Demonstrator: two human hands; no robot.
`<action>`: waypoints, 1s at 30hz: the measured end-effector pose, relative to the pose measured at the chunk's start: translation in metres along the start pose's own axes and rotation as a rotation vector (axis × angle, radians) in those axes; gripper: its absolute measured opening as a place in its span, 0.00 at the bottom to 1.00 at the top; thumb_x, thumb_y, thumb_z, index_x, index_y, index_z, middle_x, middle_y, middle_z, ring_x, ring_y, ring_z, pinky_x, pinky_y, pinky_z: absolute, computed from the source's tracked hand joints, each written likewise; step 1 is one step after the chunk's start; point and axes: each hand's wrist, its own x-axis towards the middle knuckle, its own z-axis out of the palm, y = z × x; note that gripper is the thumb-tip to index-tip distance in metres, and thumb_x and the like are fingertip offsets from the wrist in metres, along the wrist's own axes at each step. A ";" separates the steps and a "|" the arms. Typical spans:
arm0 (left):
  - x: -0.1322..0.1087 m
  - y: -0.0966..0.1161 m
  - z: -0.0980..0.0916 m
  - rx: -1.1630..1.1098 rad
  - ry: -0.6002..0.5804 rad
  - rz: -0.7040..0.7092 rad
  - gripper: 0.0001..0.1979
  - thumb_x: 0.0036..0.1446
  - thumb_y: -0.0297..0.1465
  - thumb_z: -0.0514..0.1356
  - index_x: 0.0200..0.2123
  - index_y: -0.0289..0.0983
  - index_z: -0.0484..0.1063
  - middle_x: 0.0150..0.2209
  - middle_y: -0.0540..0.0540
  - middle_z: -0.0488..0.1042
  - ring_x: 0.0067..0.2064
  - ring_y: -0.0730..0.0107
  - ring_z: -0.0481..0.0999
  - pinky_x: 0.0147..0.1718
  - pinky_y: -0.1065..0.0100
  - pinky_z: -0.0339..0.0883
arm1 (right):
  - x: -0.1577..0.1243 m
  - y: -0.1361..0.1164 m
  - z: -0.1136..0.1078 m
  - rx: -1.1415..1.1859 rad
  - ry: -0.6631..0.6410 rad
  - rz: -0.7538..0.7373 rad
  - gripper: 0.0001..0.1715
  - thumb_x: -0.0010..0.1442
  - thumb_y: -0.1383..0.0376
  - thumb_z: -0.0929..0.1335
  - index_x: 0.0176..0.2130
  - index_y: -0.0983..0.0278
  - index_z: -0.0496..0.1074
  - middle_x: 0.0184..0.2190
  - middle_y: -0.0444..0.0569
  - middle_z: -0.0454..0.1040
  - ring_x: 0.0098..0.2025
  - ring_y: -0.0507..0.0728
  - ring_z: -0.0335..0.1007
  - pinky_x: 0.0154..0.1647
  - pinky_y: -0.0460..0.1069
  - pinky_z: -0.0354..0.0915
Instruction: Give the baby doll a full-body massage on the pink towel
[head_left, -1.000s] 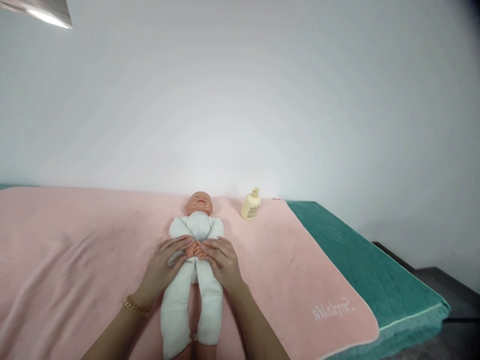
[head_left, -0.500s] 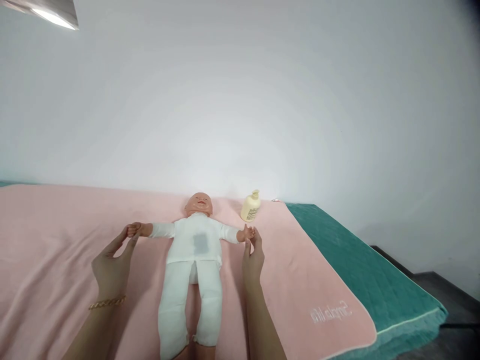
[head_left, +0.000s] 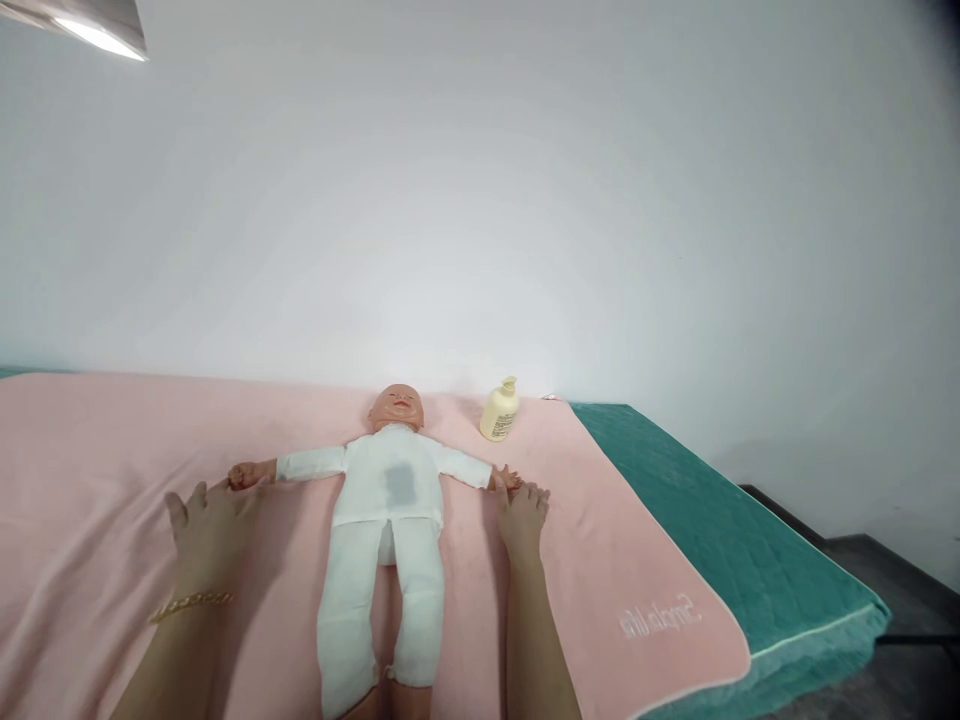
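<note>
A baby doll (head_left: pixel 394 480) in a white top and white trousers lies on its back, arms stretched out to both sides. A grey patch marks its chest. My left hand (head_left: pixel 210 535), with a gold bracelet at the wrist, is palm down with fingers spread. Its fingertips are just below the doll's hand (head_left: pixel 247 474) on the left. On the other side, my right hand (head_left: pixel 523 520) has its fingers extended at the doll's other hand (head_left: pixel 507 478), the thumb close to that wrist. Whether it touches there is hard to tell.
A pale yellow pump bottle (head_left: pixel 499 412) stands right of the doll's head. Under everything lies a pink blanket (head_left: pixel 637 540) with lettering, over a green padded mat (head_left: pixel 735 540). A white wall (head_left: pixel 480 200) rises behind. A lamp (head_left: pixel 82 22) shows at upper left.
Both my hands have let go of the doll's hands and opened, palms turned down. The doll's arms are stretched out wider and its hands sit slightly lower.
</note>
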 end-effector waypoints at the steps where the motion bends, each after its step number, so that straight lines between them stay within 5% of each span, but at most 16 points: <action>1: -0.001 0.008 -0.004 -0.022 0.048 -0.011 0.28 0.59 0.45 0.52 0.50 0.27 0.69 0.56 0.24 0.68 0.66 0.29 0.53 0.61 0.31 0.44 | -0.001 -0.004 -0.003 0.051 -0.027 0.009 0.42 0.55 0.41 0.63 0.49 0.74 0.72 0.57 0.74 0.68 0.68 0.77 0.50 0.64 0.70 0.48; 5: -0.011 0.044 -0.020 -0.218 0.116 -0.182 0.31 0.60 0.46 0.54 0.59 0.32 0.65 0.60 0.32 0.68 0.60 0.37 0.67 0.56 0.40 0.62 | -0.010 -0.025 -0.013 0.247 -0.122 0.060 0.40 0.61 0.47 0.62 0.62 0.69 0.61 0.58 0.64 0.70 0.58 0.68 0.69 0.52 0.58 0.67; 9: -0.032 0.072 -0.020 -0.396 0.183 -0.219 0.24 0.58 0.47 0.59 0.54 0.41 0.72 0.56 0.42 0.74 0.54 0.45 0.74 0.53 0.45 0.67 | -0.025 -0.044 -0.014 0.367 -0.060 0.007 0.35 0.61 0.50 0.65 0.62 0.64 0.61 0.56 0.59 0.73 0.55 0.65 0.73 0.47 0.55 0.70; 15: -0.058 0.094 0.001 -0.521 0.123 0.101 0.21 0.56 0.45 0.63 0.51 0.44 0.72 0.54 0.44 0.76 0.56 0.51 0.74 0.55 0.51 0.69 | -0.047 -0.063 0.001 0.425 -0.007 -0.485 0.20 0.64 0.60 0.66 0.54 0.63 0.70 0.52 0.56 0.76 0.53 0.62 0.74 0.50 0.56 0.71; 20: -0.062 0.096 0.018 -0.496 0.016 0.395 0.21 0.57 0.45 0.62 0.50 0.42 0.74 0.55 0.42 0.75 0.56 0.54 0.74 0.53 0.55 0.70 | -0.062 -0.078 0.012 0.383 -0.068 -0.957 0.23 0.66 0.67 0.65 0.59 0.58 0.66 0.48 0.53 0.78 0.50 0.59 0.75 0.49 0.56 0.74; 25: -0.054 0.092 0.027 -0.389 -0.050 0.592 0.18 0.61 0.45 0.59 0.48 0.42 0.77 0.53 0.43 0.77 0.51 0.56 0.77 0.51 0.55 0.71 | -0.069 -0.095 0.008 0.333 -0.145 -1.081 0.23 0.67 0.69 0.64 0.60 0.56 0.67 0.47 0.52 0.78 0.49 0.58 0.75 0.49 0.55 0.75; 30: -0.052 0.094 0.026 -0.370 -0.033 0.710 0.17 0.63 0.41 0.58 0.51 0.41 0.74 0.51 0.44 0.79 0.50 0.58 0.78 0.53 0.54 0.68 | -0.070 -0.094 0.011 0.359 -0.200 -1.053 0.21 0.67 0.69 0.64 0.56 0.56 0.71 0.48 0.52 0.78 0.50 0.57 0.75 0.51 0.54 0.74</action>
